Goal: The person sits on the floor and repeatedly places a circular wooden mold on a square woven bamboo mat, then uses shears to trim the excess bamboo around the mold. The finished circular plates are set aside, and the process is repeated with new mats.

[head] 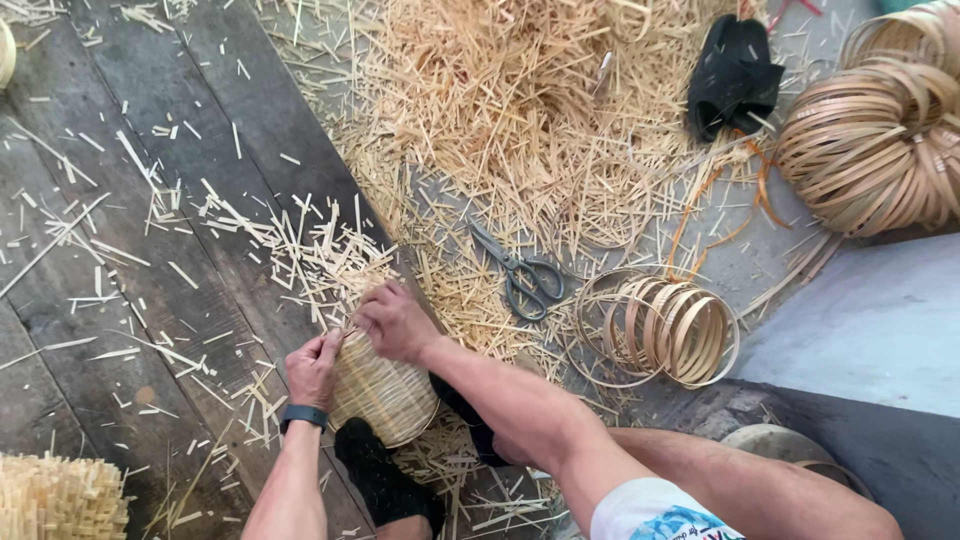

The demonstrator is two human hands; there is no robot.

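Both hands were right on the woven basket [385,395], a small rounded bamboo piece wedged between the person's dark-socked feet [385,485]. The left hand [313,368] was curled tight, fingers pinched shut on the thin bamboo strips [320,262] sticking up at the basket's rim, with a dark wristband [303,415] just below it. The right hand [397,322] sat just across that same rim, fingers bent down and closed over the strip ends, almost touching the left. Beyond the right hand, near but apart, lay the scissors [525,275] on a spread of bamboo offcuts [520,110]. Further out past the scissors rested a small coil of bamboo hoops [670,330], and well beyond that a bigger bundle of hoops [875,140] beside a black cloth [733,75].
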